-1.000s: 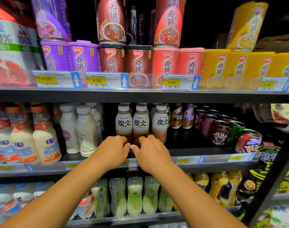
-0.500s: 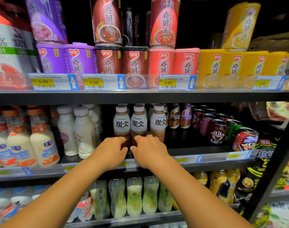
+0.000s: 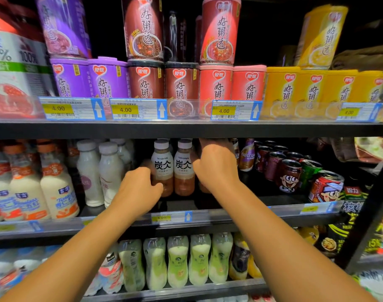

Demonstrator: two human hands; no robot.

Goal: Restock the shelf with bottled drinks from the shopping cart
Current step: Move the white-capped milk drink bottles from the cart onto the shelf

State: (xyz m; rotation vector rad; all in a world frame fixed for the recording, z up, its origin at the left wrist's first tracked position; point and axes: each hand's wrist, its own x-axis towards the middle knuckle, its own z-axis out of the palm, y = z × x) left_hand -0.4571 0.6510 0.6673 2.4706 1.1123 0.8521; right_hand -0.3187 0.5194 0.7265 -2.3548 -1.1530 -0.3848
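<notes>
Three brown milk-coffee bottles with white caps and black characters stand in a row on the middle shelf [image 3: 229, 216]. My left hand [image 3: 138, 188] curls around the lower left side of the left bottle [image 3: 162, 166], thumb across its front. The middle bottle [image 3: 184, 171] stands untouched between my hands. My right hand [image 3: 214, 166] wraps the right bottle [image 3: 202, 188] and hides nearly all of it; only its brown base shows. No shopping cart is in view.
White milk bottles [image 3: 89, 171] and orange-capped bottles [image 3: 55, 192] stand to the left. Nescafe bottles [image 3: 247, 158] and cartoon cans [image 3: 290, 175] are on the right. The upper shelf edge [image 3: 186, 129] sits just above my right hand. Green bottles [image 3: 177, 262] fill the shelf below.
Both hands left the shelf's front rail, moved apart and reached in among the coffee bottles. The right hand rose onto the right bottle; the left closed on the left one.
</notes>
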